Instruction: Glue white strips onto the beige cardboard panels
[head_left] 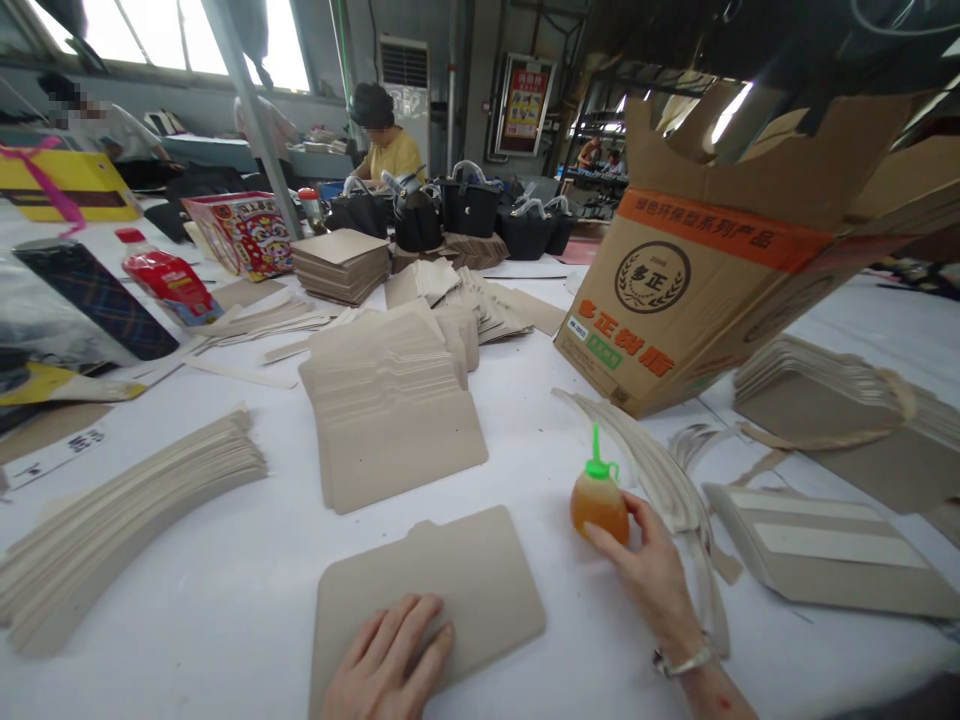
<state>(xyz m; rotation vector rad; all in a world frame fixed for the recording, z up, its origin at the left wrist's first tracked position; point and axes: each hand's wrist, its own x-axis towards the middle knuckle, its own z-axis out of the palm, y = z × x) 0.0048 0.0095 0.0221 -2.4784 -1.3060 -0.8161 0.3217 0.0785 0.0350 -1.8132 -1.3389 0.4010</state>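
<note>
A grey-beige cardboard panel [480, 590] with rounded corners and a small tab on its far edge lies flat on the white table near me. My left hand [394, 655] rests on its lower left part, palm down, fingers lying on the board. To the right of the panel, my right hand [645, 565] grips a round squeeze bottle [598, 505] of amber liquid with a green nozzle pointing up. Beyond the panel is a fanned stack of similar panels [405, 440].
Long curved cardboard strips [142, 510] lie at the left, and more strips [652, 460] lie beside my right hand. A large open carton [697, 290] stands at the right. Panels with pale strips [832, 550] lie at the far right. Other people sit in the background.
</note>
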